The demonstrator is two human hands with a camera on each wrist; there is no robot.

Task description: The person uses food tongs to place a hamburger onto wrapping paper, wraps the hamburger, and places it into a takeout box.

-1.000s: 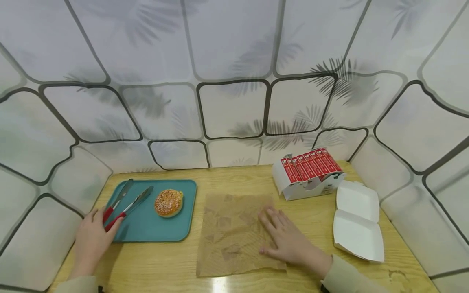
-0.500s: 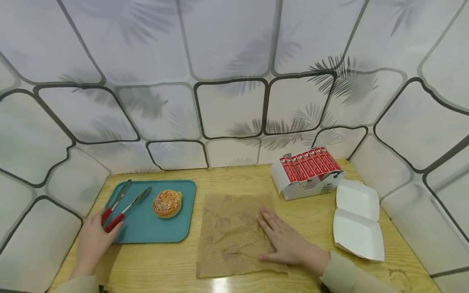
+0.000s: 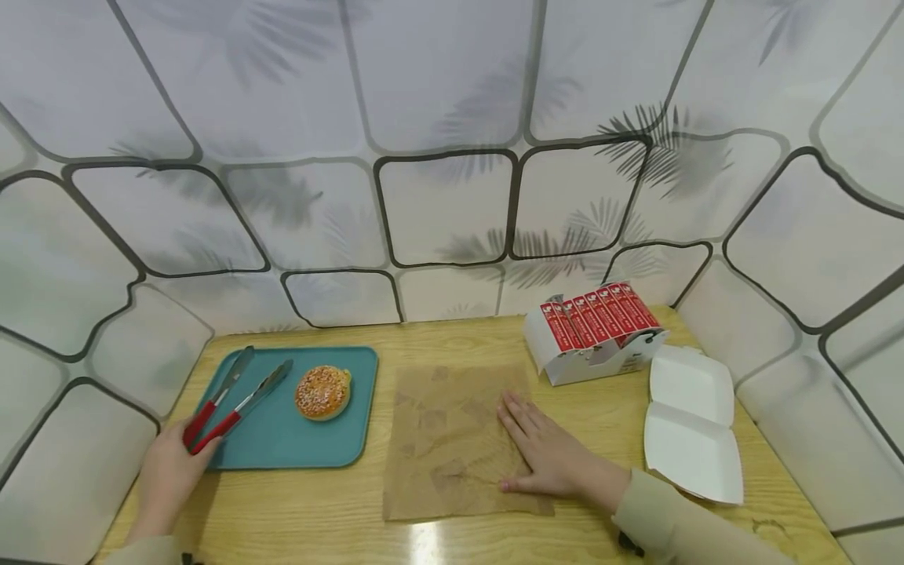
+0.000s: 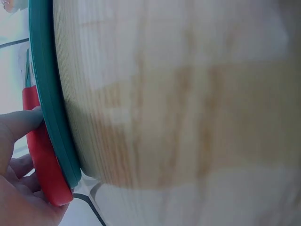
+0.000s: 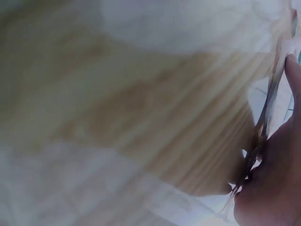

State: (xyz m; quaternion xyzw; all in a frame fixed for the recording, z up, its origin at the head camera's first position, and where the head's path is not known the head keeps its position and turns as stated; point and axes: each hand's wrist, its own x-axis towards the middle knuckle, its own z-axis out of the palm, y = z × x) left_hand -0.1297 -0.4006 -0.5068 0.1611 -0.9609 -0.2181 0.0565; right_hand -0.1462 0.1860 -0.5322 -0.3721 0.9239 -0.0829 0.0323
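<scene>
Hands work low on the pale wooden table (image 3: 339, 514). The left hand (image 3: 165, 475), at eight o'clock, curls its fingers round the red handles of the steel tongs (image 3: 229, 402), which lie on the teal plastic tray (image 3: 297, 447). The right hand (image 3: 554, 455) presses flat, fingers straight, on the brown square wrapping paper (image 3: 445, 443). Judged from this, a firm hold low on the handles suits lifting the sesame-topped round bun (image 3: 322, 391) at eleven o'clock. The tray rim sits just beside the paper's left edge; open wood lies behind.

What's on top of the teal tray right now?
On the tray lie a seeded bun and red-handled tongs. The left hand grips the handle ends, covering them.
</scene>
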